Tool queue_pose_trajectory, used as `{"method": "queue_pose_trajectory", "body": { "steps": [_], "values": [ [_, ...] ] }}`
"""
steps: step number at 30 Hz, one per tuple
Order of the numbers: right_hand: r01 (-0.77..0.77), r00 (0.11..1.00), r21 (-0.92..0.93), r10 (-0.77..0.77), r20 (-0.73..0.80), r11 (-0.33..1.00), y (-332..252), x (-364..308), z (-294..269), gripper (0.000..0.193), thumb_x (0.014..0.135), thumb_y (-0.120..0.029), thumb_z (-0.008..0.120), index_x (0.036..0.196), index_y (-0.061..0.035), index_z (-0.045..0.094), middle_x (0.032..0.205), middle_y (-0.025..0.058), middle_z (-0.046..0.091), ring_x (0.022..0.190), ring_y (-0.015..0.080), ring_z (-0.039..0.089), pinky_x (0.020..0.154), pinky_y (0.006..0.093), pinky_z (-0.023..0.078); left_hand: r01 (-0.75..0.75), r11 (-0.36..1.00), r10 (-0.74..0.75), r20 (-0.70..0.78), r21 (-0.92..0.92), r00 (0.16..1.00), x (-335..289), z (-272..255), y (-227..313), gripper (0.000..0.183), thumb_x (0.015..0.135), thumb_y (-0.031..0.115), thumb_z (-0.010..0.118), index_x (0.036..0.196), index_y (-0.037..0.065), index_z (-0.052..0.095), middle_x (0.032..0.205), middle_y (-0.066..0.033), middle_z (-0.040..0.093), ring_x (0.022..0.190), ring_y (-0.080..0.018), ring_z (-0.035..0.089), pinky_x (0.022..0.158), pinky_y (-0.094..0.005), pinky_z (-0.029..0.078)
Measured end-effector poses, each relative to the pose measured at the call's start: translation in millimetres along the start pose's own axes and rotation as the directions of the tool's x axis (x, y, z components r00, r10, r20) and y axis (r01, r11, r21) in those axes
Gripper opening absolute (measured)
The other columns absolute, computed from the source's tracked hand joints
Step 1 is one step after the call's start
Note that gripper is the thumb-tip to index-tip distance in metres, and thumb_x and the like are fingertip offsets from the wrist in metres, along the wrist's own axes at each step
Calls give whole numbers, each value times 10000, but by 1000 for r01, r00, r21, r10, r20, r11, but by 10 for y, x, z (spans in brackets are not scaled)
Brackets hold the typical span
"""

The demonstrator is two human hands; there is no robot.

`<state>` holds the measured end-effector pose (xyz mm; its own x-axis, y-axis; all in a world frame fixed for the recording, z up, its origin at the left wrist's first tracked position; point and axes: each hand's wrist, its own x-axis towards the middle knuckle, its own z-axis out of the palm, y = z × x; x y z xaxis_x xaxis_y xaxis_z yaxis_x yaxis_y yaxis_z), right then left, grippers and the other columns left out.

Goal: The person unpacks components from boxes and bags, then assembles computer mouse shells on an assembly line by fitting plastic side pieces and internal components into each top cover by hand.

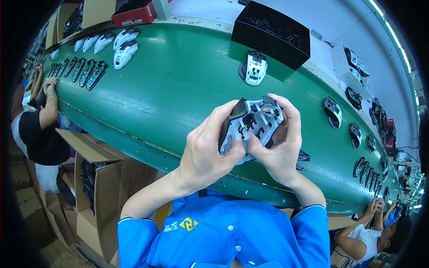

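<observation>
Between my two hands, above the near side of the green bench, I hold a white and black computer mouse shell (267, 119), its hollow inside with ribs and posts turned up. My left hand (208, 140) wraps its left side, the thumb on the inner near part. My right hand (283, 149) grips the right side, fingertips over the far rim and thumb inside. The far side of the shell is hidden. Beyond it on the bench lies another white and black mouse shell (256, 69). A small dark part (304, 156) shows beside my right wrist.
A black box (270, 33) of small dark parts stands at the bench's (170, 89) far edge. White shells (125, 54) and dark circuit pieces (93, 75) line the left; more mice (332, 111) lie right. Cardboard cartons (105, 178) stand below left. Co-workers (38, 129) sit at both ends.
</observation>
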<state>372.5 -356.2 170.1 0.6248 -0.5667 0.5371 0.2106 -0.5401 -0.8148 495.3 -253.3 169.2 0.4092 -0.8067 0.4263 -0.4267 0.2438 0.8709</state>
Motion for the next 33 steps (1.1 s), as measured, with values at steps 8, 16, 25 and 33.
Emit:
{"method": "queue_pose_trajectory", "body": {
  "steps": [8,16,25,33],
  "values": [
    [-21,1000,19,20,20,1000,128,-24,10,728,691,64,693,1305,-12,310,1256,132,398,1125,187,459,972,327,400,-95,993,94,16,72,995,41,19,-114,574,718,-39,589,1262,-2,409,1030,-205,578,871,-319,640,720,-369,528],
    [-26,999,59,28,-43,998,261,27,49,687,689,94,671,1285,-2,342,1223,134,424,1108,199,498,914,324,456,-144,980,138,52,140,989,137,27,-187,600,740,-39,585,1295,13,363,1074,-211,566,878,-339,639,713,-376,533],
    [13,994,45,-8,-112,999,278,122,135,622,683,94,672,1238,-18,414,1117,113,488,1017,199,582,781,282,529,-148,975,138,66,168,988,213,-20,-242,667,745,-57,569,1346,8,286,1226,-214,502,966,-349,624,790,-381,529],
    [-124,991,52,126,-38,991,213,219,82,643,677,99,654,1249,-22,384,1140,105,460,1029,175,548,841,287,482,-120,986,117,36,112,992,288,-23,-253,657,759,-63,553,1349,6,271,1295,-206,465,1054,-350,588,834,-378,516]
  ]
}}
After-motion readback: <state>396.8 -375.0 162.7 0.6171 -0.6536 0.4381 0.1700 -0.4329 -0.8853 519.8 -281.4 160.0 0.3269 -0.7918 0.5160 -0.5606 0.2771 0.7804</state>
